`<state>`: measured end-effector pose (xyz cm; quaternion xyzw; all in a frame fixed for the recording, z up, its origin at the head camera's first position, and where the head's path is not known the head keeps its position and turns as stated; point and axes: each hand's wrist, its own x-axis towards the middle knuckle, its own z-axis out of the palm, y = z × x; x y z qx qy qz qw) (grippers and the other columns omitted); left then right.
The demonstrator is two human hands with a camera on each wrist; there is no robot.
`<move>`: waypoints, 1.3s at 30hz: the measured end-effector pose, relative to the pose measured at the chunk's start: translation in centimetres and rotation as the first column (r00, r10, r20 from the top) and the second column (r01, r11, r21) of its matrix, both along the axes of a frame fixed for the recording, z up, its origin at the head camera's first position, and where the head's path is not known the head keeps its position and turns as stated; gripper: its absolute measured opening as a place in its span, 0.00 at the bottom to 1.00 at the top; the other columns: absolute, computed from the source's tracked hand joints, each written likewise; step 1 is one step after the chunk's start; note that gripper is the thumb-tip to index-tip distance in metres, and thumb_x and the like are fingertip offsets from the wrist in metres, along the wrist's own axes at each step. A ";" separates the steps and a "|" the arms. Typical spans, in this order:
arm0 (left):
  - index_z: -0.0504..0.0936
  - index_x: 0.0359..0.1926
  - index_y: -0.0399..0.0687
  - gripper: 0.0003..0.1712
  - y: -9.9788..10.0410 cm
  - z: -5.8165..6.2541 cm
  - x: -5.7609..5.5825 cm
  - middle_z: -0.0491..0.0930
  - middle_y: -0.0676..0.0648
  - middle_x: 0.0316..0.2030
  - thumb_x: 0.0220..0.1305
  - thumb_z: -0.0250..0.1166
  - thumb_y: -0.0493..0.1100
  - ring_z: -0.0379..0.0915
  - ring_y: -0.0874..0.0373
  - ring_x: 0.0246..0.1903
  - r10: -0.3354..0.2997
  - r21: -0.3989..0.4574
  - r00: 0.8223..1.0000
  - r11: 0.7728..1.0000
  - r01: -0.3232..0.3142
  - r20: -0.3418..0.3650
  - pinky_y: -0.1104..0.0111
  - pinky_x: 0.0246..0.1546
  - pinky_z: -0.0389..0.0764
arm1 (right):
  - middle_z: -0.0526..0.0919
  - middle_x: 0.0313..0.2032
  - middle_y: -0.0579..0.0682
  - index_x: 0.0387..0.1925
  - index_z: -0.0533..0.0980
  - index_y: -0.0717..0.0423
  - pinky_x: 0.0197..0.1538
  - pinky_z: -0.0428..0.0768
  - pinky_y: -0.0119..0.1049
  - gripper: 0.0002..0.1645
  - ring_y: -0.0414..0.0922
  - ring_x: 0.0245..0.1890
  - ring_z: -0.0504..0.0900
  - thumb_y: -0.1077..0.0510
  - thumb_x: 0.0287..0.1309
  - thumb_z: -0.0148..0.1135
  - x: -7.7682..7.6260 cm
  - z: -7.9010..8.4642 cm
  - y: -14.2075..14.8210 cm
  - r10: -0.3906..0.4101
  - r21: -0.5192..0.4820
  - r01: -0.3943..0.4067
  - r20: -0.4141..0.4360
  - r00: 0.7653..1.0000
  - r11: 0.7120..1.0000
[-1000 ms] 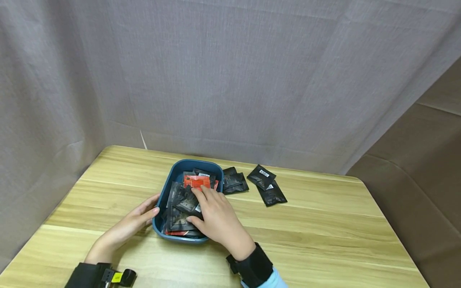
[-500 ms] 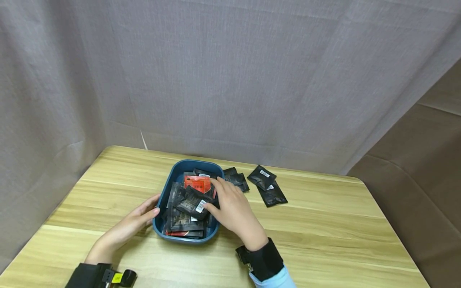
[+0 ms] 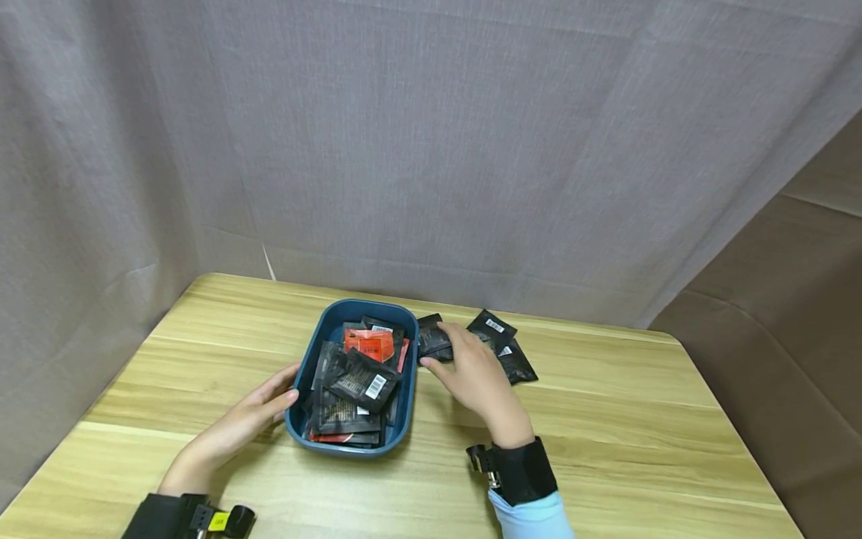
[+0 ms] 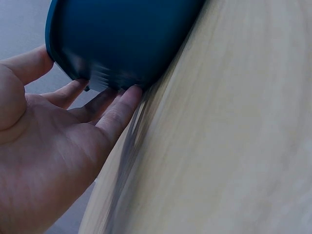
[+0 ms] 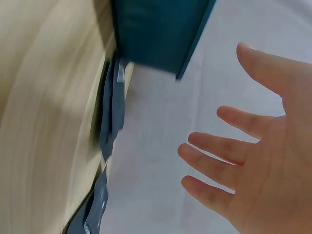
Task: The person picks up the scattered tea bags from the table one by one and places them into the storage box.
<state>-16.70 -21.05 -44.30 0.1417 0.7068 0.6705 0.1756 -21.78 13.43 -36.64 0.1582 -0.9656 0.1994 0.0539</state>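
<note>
A dark blue plastic box (image 3: 346,451) stands on the table, filled with black packets (image 3: 360,378) and a red packet (image 3: 369,344). My left hand (image 3: 245,410) touches its left side; in the left wrist view the fingers (image 4: 119,112) lie along the outer wall and the thumb meets the rim. To the right of the box, my right hand (image 3: 478,374) hovers with spread fingers over a small group of black packets (image 3: 431,329). Nothing is in the right palm (image 5: 273,170), as the right wrist view shows. The hand partly covers those packets.
Two more black packets, one with a white barcode label (image 3: 494,326) and one (image 3: 520,365) partly under it, lie farther right. The wooden table (image 3: 640,434) ends at a grey cloth backdrop (image 3: 431,165) behind.
My right hand has left the packets inside the box and moved right, over the rim, to above the packets beside it. The left hand and the box stay put.
</note>
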 end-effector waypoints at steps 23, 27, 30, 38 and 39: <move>0.40 0.76 0.30 0.38 0.0 -0.2 -0.1 0.39 0.26 0.74 0.78 0.47 0.43 0.40 0.31 0.71 -0.006 0.041 1.000 0.999 0.006 -0.011 0.80 0.56 0.66 | 0.65 0.65 0.74 0.69 0.59 0.72 0.62 0.68 0.61 0.43 0.69 0.63 0.67 0.55 0.62 0.67 -1.8 -1.8 8.9 -0.211 -0.037 0.225 0.238 0.948 0.974; 0.40 0.76 0.31 0.38 -0.1 -0.2 -0.1 0.39 0.27 0.74 0.78 0.47 0.43 0.39 0.31 0.72 -0.005 0.036 1.000 0.999 0.005 -0.008 0.80 0.56 0.66 | 0.66 0.64 0.76 0.68 0.59 0.75 0.61 0.69 0.61 0.46 0.69 0.61 0.69 0.56 0.59 0.70 -1.6 -2.2 9.6 -0.223 -0.033 0.242 0.285 0.932 0.970; 0.40 0.76 0.31 0.38 0.0 -0.2 -0.1 0.39 0.27 0.74 0.78 0.47 0.43 0.39 0.32 0.72 -0.004 0.035 1.000 0.999 0.004 -0.005 0.80 0.56 0.66 | 0.67 0.63 0.76 0.68 0.60 0.76 0.59 0.71 0.61 0.46 0.69 0.60 0.70 0.55 0.58 0.71 -1.6 -2.6 9.9 -0.234 -0.016 0.251 0.305 0.923 0.968; 0.40 0.76 0.30 0.38 0.1 -0.2 -0.1 0.39 0.26 0.74 0.78 0.47 0.42 0.39 0.32 0.72 0.002 0.042 1.000 0.999 -0.002 -0.004 0.80 0.56 0.66 | 0.65 0.65 0.74 0.68 0.62 0.72 0.61 0.69 0.62 0.45 0.71 0.63 0.65 0.54 0.58 0.71 -1.9 -3.5 10.1 -0.253 0.043 0.252 0.296 0.921 0.967; 0.40 0.76 0.29 0.37 0.1 -0.2 -0.1 0.39 0.26 0.74 0.78 0.47 0.42 0.39 0.32 0.72 0.003 0.042 1.000 0.999 -0.002 -0.005 0.80 0.56 0.66 | 0.65 0.65 0.74 0.68 0.62 0.72 0.61 0.69 0.62 0.45 0.71 0.62 0.65 0.54 0.58 0.71 -2.0 -3.5 10.1 -0.256 0.043 0.255 0.294 0.921 0.966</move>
